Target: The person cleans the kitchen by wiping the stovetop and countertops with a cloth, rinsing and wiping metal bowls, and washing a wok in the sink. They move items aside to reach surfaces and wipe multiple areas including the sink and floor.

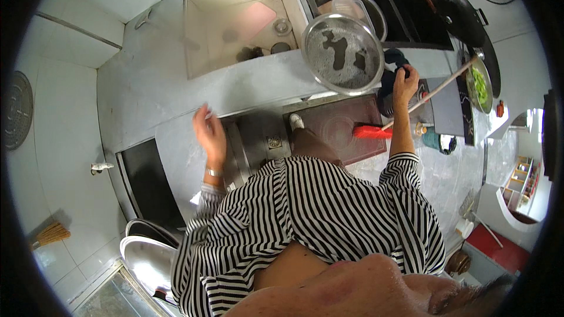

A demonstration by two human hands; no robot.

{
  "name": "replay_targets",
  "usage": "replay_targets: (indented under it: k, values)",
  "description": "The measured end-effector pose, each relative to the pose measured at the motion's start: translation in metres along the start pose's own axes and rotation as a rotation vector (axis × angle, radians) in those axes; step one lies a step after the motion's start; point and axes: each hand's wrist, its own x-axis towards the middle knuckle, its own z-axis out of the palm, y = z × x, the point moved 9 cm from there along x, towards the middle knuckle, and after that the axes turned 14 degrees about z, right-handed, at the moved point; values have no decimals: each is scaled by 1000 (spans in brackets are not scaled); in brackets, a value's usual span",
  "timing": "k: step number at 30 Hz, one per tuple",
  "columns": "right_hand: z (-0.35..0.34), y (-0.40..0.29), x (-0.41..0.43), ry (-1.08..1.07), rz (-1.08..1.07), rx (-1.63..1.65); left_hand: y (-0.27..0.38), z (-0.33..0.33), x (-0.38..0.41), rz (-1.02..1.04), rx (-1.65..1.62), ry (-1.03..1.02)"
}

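My right hand (406, 84) grips a dark cloth (391, 80) at the counter's front edge, just right of a steel basin. That basin (338, 77) holds sudsy water with dark patches among the foam. It overlaps a second metal bowl (380, 22) behind it, which has a clear plastic container (352, 9) inside. Over the left part of the counter front, my left hand (210, 134) is raised, blurred, with nothing in it and its fingers loosely apart.
A light sink basin (207, 31) with a pink board (260, 17) lies behind the counter edge. A red-bristled broom (372, 131) leans beside my right forearm. Right are a wok (456, 13) and a pan of green vegetables (487, 92). Underfoot is a dark red mat (326, 114).
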Motion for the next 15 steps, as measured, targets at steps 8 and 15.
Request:
replay_targets:
  k: [8,15]
  values:
    - [143,0,105,-321,-456,-238,-33,275,212,241,45,-611]
    - [142,-15,97,-356,-428,-388,-120,385,159,304,383,-1498]
